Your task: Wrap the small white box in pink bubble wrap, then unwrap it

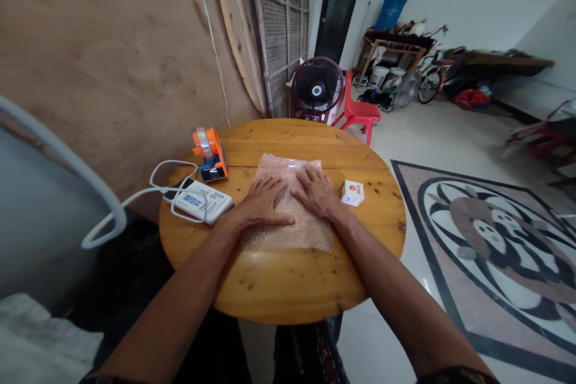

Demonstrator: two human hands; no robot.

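Note:
A pinkish, see-through sheet of bubble wrap [292, 237] lies flat on the round wooden table [288, 288]. My left hand [263, 201] rests on its left part, palm down, fingers spread and thumb pointing right. On its upper right part lies my right hand [317, 192], also flat with fingers apart. Just right of my right hand stands a small white box [352, 192] with red print. Left of my left hand are a white power strip or adapter [200, 201] with a looped white cable and an orange and blue tape dispenser [210, 156].
Beyond the table's far edge stand a dark red fan [317, 90] and a red plastic chair [362, 111]. A brown wall [135, 42] runs close along the left. A thick white cable [67, 156] hangs at the left front. Further back is a bicycle [431, 81].

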